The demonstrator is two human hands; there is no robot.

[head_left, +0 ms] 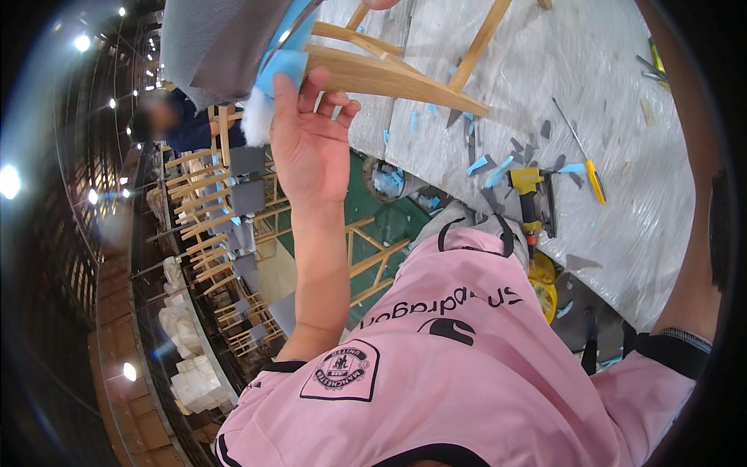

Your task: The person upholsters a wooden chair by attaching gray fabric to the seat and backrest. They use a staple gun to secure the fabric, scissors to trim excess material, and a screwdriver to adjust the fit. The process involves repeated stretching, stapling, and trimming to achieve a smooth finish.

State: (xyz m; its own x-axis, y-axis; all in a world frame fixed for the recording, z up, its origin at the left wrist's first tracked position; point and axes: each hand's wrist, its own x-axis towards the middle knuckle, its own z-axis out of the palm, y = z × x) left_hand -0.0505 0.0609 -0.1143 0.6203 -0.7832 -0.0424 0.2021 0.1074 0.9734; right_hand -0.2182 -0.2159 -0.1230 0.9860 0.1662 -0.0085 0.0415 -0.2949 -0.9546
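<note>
Left hand (315,144) raised, palm visible, fingers (336,99) curled; right arm (692,303) extended.

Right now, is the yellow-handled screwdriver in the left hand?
No, the screwdriver lies on the plastic-covered work surface, well apart from the left hand.

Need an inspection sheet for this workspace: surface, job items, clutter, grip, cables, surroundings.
Surface: worktable, covered in wrinkled clear film.
Job's things: grey upholstered piece with wooden legs; blue foam and white wadding exposed; metal blade at the foam.
Clutter: yellow-and-black nail gun, screwdriver, blue and grey scraps.
Grip: left hand, thumb against the foam, fingers loosely curled; right hand, apparently, barely in at the top edge, hold unclear.
Cables: nothing seen for certain.
Surroundings: wooden frames with grey pads at left, co-worker, scrap bucket, green floor, lit lamps.
</note>
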